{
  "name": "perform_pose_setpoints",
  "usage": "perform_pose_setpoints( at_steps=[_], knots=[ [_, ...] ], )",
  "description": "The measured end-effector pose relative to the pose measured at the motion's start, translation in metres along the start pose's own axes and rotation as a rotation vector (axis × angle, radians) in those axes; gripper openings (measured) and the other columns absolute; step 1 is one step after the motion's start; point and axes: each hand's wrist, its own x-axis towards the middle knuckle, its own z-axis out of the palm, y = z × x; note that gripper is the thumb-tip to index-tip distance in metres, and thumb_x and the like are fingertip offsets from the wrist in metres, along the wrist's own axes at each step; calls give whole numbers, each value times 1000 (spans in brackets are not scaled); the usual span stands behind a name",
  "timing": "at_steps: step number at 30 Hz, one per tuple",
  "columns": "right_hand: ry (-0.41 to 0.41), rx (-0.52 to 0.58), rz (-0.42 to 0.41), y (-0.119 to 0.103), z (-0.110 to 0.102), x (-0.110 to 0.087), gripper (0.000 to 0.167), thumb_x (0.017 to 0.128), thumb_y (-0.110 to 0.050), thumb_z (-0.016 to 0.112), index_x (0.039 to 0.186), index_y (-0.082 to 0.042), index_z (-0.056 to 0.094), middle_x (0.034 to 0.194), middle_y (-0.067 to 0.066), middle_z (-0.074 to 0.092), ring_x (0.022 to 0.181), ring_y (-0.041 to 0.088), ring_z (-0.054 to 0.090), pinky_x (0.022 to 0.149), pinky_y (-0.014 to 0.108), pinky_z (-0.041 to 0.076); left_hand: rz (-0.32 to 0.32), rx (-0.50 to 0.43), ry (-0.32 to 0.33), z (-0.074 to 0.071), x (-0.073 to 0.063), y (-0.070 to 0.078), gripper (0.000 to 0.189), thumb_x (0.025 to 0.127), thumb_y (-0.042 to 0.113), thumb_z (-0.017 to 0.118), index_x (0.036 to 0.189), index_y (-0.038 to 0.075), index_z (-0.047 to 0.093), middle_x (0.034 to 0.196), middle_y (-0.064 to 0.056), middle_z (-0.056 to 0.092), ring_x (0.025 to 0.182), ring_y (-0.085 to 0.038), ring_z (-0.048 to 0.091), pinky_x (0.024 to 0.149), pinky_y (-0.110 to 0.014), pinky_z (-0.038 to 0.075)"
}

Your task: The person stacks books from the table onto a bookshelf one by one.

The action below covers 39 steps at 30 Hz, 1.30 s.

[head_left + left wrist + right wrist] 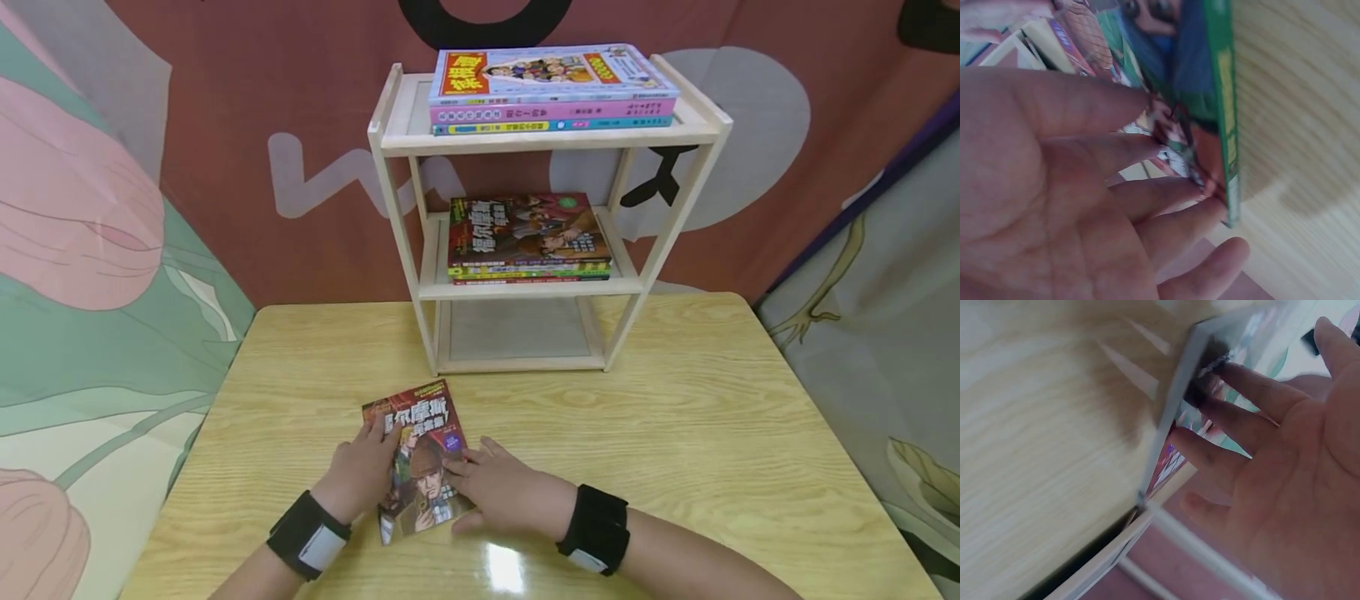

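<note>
A paperback book (429,457) with a dark red cover, white lettering and a figure in a checked hat lies slightly turned on the table in the head view. My left hand (360,467) rests along its left side, fingers extended over the cover. On the opposite side, my right hand (501,492) touches the cover near the right edge with straight fingers, thumb spread toward the lower corner. The left wrist view shows the fingertips against the book beside its green spine (1225,112). Fingertips of the right hand (1285,475) meet the glossy cover in the right wrist view.
A pale wooden rack (531,289) stands at the back of the table (675,442). Its top shelf bears a stack of books (555,112); another stack (528,233) lies on the middle shelf. Patterned cloth (300,250) hangs behind and at the sides.
</note>
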Motion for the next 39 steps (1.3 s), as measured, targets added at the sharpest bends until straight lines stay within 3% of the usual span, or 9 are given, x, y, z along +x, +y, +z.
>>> perform_pose_setpoints(
  at_steps=[7,11,14,19,22,26,31,35,39],
  knots=[
    [44,38,126,32,-3,-13,74,83,-64,51,141,-17,46,149,0,39,137,28,38,115,54,18,67,-49,43,-1,-8,29,46,88,12,54,133,3,53,134,-33,47,117,-45,53,73,-53,54],
    [57,21,201,48,-6,-21,74,84,-62,52,139,-13,48,147,5,43,134,30,42,113,55,22,157,-62,19,-5,-13,48,44,90,14,51,132,5,55,131,-31,51,111,-42,58,74,-50,54],
    [51,-5,254,55,-7,-27,78,82,-63,54,139,-11,48,146,8,44,133,32,42,112,55,24,231,-58,-43,-7,-18,64,42,93,16,48,134,7,54,132,-26,52,116,-39,56,85,-50,52],
    [43,-8,290,63,0,-36,100,66,-67,67,142,-6,43,151,15,34,136,40,34,112,55,24,352,1,-113,-9,-21,89,42,95,22,47,136,16,53,134,-14,55,126,-35,50,99,-46,46],
    [49,9,296,67,6,-39,114,57,-65,74,144,-3,37,154,17,25,138,43,28,113,56,23,421,46,-92,-9,-20,98,39,96,25,47,134,21,55,128,-12,60,120,-32,55,94,-43,50],
    [59,-5,301,71,11,-40,117,53,-60,79,145,-3,34,155,18,21,139,43,26,113,55,23,464,62,-62,-9,-18,101,38,97,26,47,133,21,55,116,-10,65,107,-25,62,85,-38,54],
    [103,-69,279,75,12,-39,102,60,-55,78,142,-5,42,152,17,31,135,39,36,111,50,30,437,-40,-60,-15,-18,98,42,94,20,51,136,15,52,112,-8,67,101,-23,63,82,-36,54],
    [124,-89,255,76,11,-39,94,65,-51,80,139,-4,46,148,20,37,131,40,41,109,50,34,408,-123,-59,-18,-16,94,45,94,17,51,139,13,48,113,-9,66,100,-23,63,83,-36,54],
    [135,-55,223,75,10,-40,89,67,-47,80,137,-2,48,144,25,39,128,43,44,106,52,37,401,-116,-36,-18,-10,91,55,89,21,61,141,10,45,120,-11,62,106,-25,59,86,-37,53]
  ],
)
